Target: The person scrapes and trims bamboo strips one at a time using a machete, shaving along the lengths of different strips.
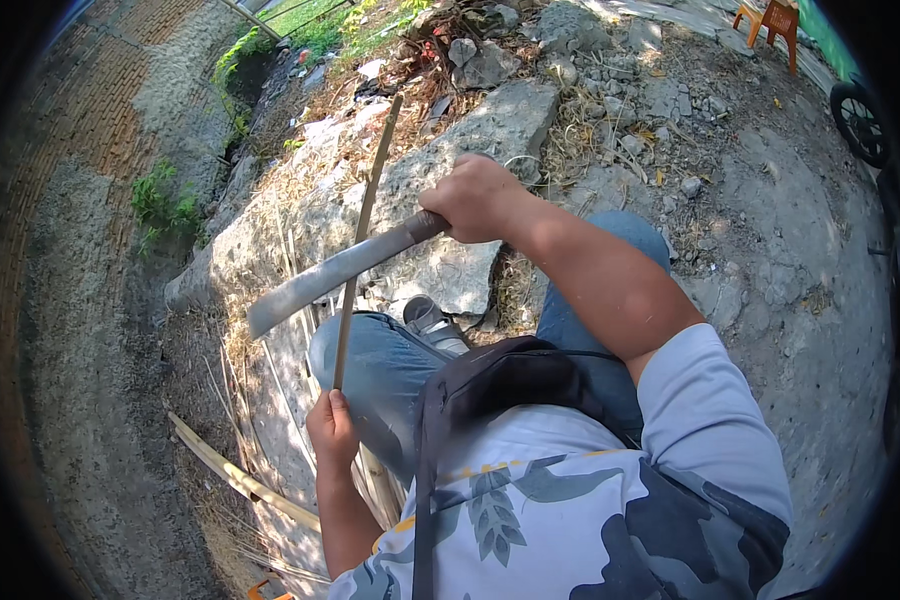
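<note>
My right hand (473,198) is closed around the dark handle of a machete (335,272). Its broad grey blade points left and crosses over a long, thin strip of wood or bamboo (370,190). I cannot tell whether the blade touches the strip. My left hand (333,428) grips the lower end of that strip, thumb along it, beside my left knee. The strip's far end slants up and away over a stone slab.
Several pale split strips (240,475) lie on the ground at the left. A rough wall (80,300) rises beyond them. A big stone slab (510,115) lies ahead among rubble and dry leaves. At the far right stand an orange chair (775,25) and a black wheel (858,122).
</note>
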`<state>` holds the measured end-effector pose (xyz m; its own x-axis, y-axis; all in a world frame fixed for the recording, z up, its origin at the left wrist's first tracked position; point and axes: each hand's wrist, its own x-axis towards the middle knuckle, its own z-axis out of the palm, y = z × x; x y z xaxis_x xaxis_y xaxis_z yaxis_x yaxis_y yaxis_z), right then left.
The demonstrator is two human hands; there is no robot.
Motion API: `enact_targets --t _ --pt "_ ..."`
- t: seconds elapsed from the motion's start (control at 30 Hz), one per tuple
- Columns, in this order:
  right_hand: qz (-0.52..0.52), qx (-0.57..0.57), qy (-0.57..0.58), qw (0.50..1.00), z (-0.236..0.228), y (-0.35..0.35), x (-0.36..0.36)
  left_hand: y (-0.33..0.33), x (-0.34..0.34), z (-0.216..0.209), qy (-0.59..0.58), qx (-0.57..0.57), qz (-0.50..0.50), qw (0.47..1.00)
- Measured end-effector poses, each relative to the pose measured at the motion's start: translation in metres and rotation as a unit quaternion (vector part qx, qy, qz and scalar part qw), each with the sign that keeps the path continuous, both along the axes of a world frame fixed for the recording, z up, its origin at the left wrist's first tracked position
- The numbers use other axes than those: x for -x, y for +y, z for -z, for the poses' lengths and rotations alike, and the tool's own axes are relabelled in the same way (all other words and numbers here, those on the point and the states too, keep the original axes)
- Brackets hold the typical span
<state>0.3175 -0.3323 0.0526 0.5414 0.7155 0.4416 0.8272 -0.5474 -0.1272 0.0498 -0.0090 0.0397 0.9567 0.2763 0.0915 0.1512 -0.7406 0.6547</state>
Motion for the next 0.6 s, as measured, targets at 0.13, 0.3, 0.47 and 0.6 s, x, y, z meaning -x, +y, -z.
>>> enact_targets --t 0.13,0.3,0.47,0.6 --pt "0.188 -0.033 0.109 0.976 -0.013 -0.037 -0.020 0.006 0.018 -0.009 0.002 0.019 -0.002 1.000" --pt "0.159 0.008 0.147 0.976 -0.020 -0.025 -0.004 -0.001 0.009 -0.010 0.038 0.033 -0.012 0.999" --pt "-0.029 -0.013 0.011 0.999 0.001 0.010 0.016 -0.014 0.002 -0.009 0.009 -0.001 -0.002 1.000" --pt "-0.044 0.028 -0.030 0.998 -0.004 0.016 0.020 -0.009 0.005 -0.010 0.006 -0.009 0.000 1.000"
